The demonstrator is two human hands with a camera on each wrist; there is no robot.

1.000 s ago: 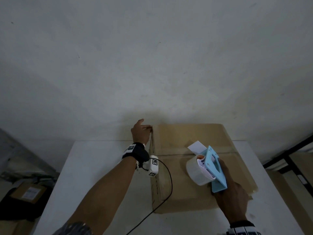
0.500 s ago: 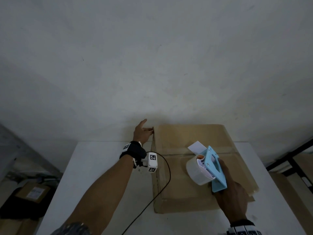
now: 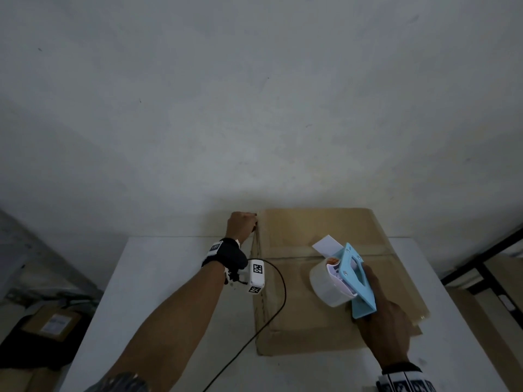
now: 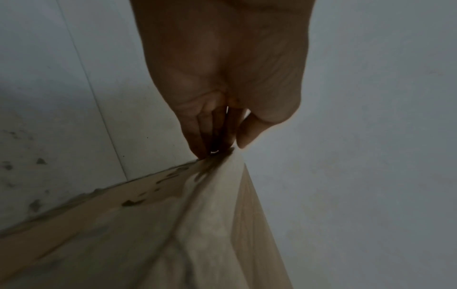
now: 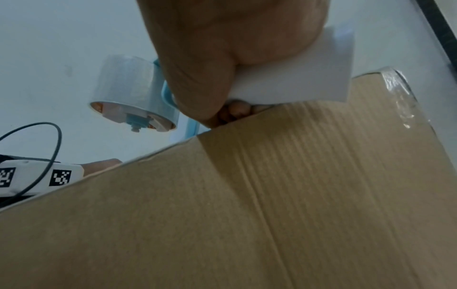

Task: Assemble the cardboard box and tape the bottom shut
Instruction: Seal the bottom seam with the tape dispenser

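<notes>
A brown cardboard box [image 3: 300, 227] lies on the white table [image 3: 169, 292] against the wall, with its flaps folded flat on top. My left hand [image 3: 242, 223] is at the box's far left corner. In the left wrist view its fingers and thumb [image 4: 222, 150] close on that corner of the box [image 4: 210, 224]. My right hand [image 3: 387, 326] grips a light blue tape dispenser [image 3: 355, 278] with a clear tape roll [image 3: 325, 287], held over the box top's middle right. The right wrist view shows the roll [image 5: 128, 84], the hand [image 5: 210, 58] and the box side [image 5: 247, 215].
A black cable [image 3: 280, 292] from my left wrist camera loops over the box's left part. Clear tape [image 5: 398, 93] wraps one box corner. Parcels [image 3: 53, 326] lie on the floor to the left. A dark frame [image 3: 481, 264] stands to the right.
My left index finger, raised before, has folded down onto the box's far left corner. My right hand and the dispenser have barely moved.
</notes>
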